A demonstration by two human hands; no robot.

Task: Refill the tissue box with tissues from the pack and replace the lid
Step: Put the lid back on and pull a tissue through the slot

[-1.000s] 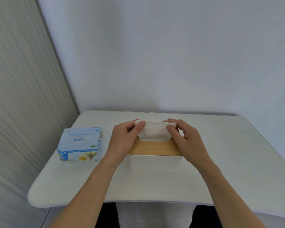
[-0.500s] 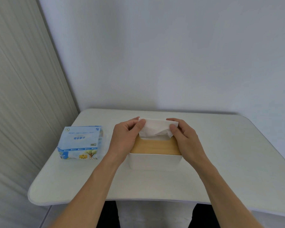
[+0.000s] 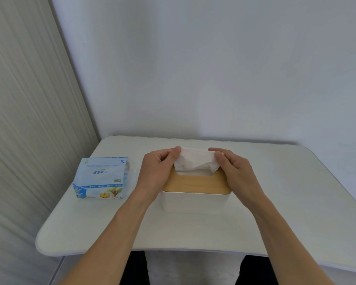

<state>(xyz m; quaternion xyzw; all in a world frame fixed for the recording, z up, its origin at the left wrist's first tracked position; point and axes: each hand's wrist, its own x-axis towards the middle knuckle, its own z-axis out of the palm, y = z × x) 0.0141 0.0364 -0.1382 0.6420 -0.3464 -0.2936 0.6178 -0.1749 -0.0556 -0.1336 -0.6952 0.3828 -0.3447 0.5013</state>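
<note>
A white tissue box [image 3: 193, 203] stands mid-table with its wooden lid [image 3: 195, 183] seated on top. A white tissue [image 3: 195, 162] sticks up through the slot at the lid's far side, crumpled at its right end. My left hand [image 3: 158, 171] pinches the tissue's left corner between thumb and fingers. My right hand [image 3: 234, 171] pinches its right corner. Both hands lie over the lid's ends. The blue and white tissue pack [image 3: 102, 178] lies on the table to the left of the box, apart from my hands.
The white table [image 3: 296, 202] has rounded corners and sits in a room corner. A white wall runs behind it. A ribbed grey panel [image 3: 29, 120] stands along its left side. My dark-clothed legs show under the front edge.
The tissue has bunched and crumpled between my fingers, with its right end pulled inward. Both hands keep their pinch and stay over the lid.
</note>
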